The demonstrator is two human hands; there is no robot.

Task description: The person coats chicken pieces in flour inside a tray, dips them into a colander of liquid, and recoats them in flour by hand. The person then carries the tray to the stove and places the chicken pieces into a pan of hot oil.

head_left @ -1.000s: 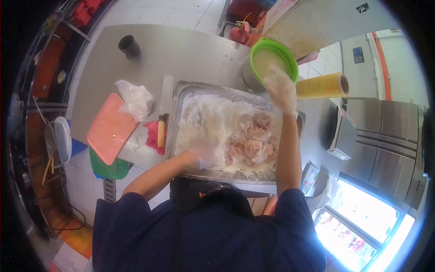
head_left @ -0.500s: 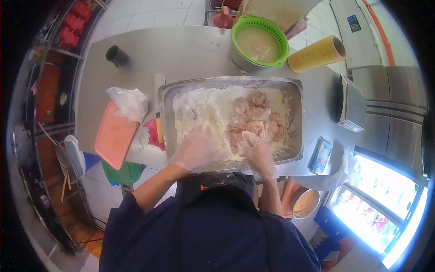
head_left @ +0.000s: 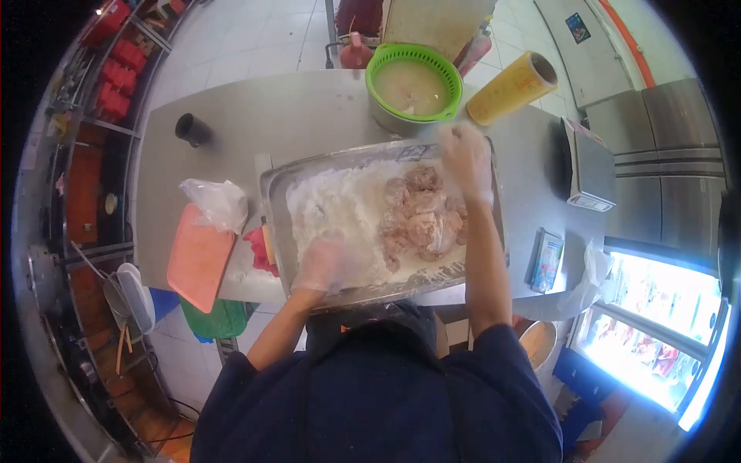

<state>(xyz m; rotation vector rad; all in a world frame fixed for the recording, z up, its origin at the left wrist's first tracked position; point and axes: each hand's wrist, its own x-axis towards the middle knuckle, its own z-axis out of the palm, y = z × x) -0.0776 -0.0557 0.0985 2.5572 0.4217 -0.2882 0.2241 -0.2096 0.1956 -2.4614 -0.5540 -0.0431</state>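
Note:
A deep metal tray (head_left: pixel 386 293) lies before me, with white flour (head_left: pixel 312 204) spread over its left part. Flour-dusted pieces of raw meat, apparently chicken (head_left: pixel 424 224), are heaped on the right. My left hand (head_left: pixel 324 264), in a clear plastic glove, is down in the flour near the front left; its fingers are smeared by motion. My right hand (head_left: pixel 468 158), gloved too, is raised at the tray's far right corner, close to the green basket. Its fingers are curled together, and whatever they may hold is hidden.
Behind the tray, a green basket (head_left: pixel 455 85) sits in a bowl of cloudy liquid, beside a yellow wrap roll (head_left: pixel 511 89). A pink board (head_left: pixel 199 258), plastic bag (head_left: pixel 216 204) and black cup (head_left: pixel 193 130) are left; a scale (head_left: pixel 590 166) is right.
My right hand has moved from the meat up to the tray's far right corner. My left hand stays low in the flour. The view has shifted slightly, and the tray appears turned.

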